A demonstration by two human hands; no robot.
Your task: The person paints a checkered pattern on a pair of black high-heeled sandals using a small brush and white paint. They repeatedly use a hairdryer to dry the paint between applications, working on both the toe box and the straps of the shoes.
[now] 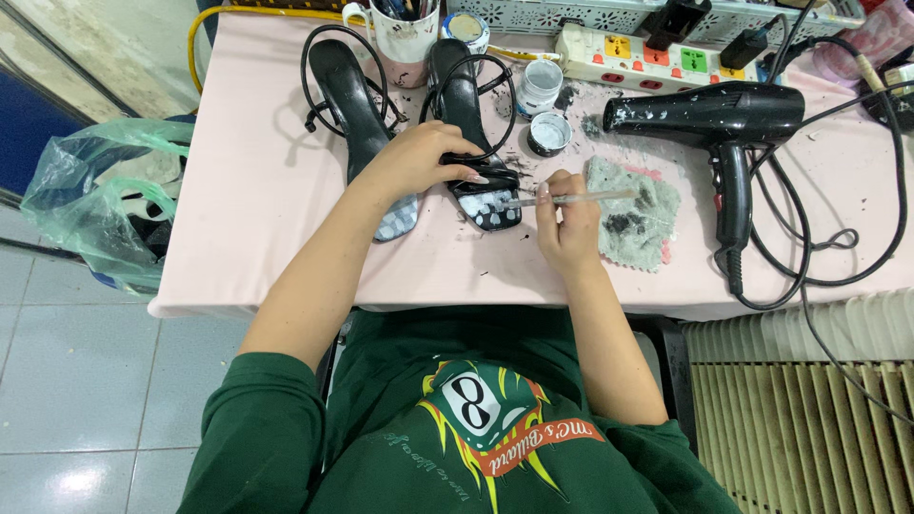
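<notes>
Two black strappy sandals lie on the pink table (pixel 267 238). My left hand (pixel 419 157) presses down on the toe strap of the right sandal (pixel 462 95), whose front sole shows pale patches. The left sandal (pixel 347 90) lies beside it, untouched. My right hand (pixel 566 224) holds a thin paintbrush (pixel 595 198), its tip pointing left at the toe of the right sandal. A stained grey rag (pixel 638 224) lies just right of that hand.
A black hair dryer (pixel 724 119) with a looping cord rests at the right. Behind are small paint pots (pixel 549 133), a mug of brushes (pixel 405 33), a power strip (pixel 647 52) and a pale basket. A green plastic bag (pixel 95 205) hangs left of the table.
</notes>
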